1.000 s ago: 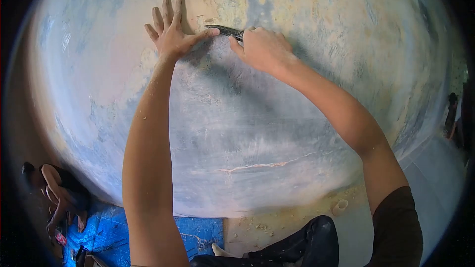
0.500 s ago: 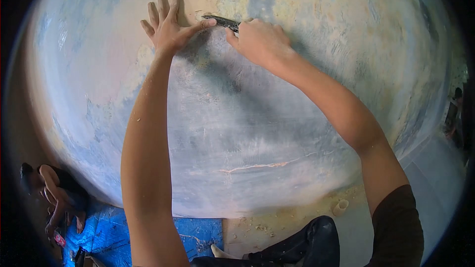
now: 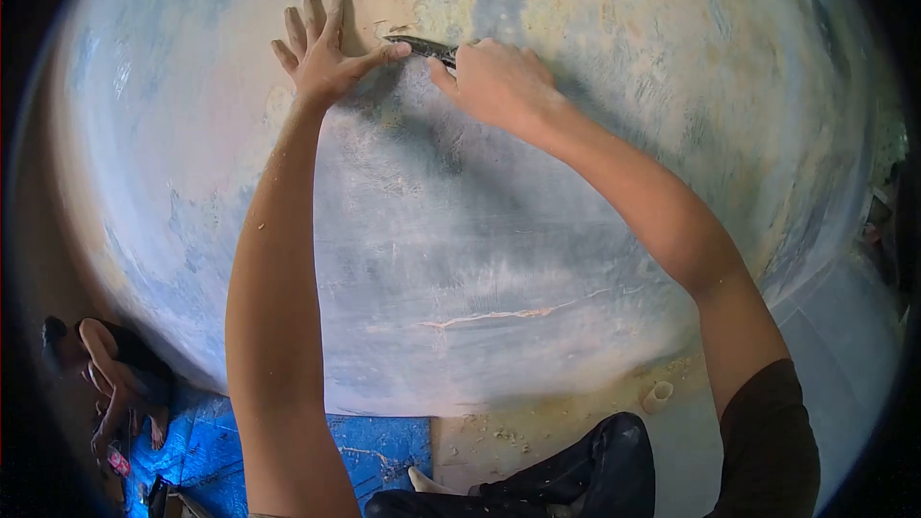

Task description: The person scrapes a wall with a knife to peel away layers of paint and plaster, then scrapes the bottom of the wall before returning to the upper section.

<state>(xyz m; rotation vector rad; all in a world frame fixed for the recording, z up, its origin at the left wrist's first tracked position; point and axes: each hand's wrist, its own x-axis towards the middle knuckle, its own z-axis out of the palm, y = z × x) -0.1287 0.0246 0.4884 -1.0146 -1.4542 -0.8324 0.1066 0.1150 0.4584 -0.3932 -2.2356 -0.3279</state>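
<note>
A large rounded surface (image 3: 480,230), mottled grey, blue and cream, fills most of the head view. My left hand (image 3: 324,69) lies against its upper part with the fingers spread. The left thumb reaches right and touches the front of a black utility knife (image 3: 422,46). Around the knife's rear end, my right hand (image 3: 504,82) is closed. The knife's tip points left and rests at the surface, beside a small raised shaving. Lower down, a pale jagged crack (image 3: 508,315) runs across the surface.
On the lower left, a person (image 3: 120,364) crouches by a blue tarp (image 3: 201,436). Pale crumbs (image 3: 504,434) and a small cup (image 3: 658,397) are on the floor beneath the rounded surface. My bent leg (image 3: 614,460) is below. Another figure shows dimly at the far right.
The knife and my right hand have shifted slightly left and down in view. My left hand keeps its spread pose, with its thumb still at the knife.
</note>
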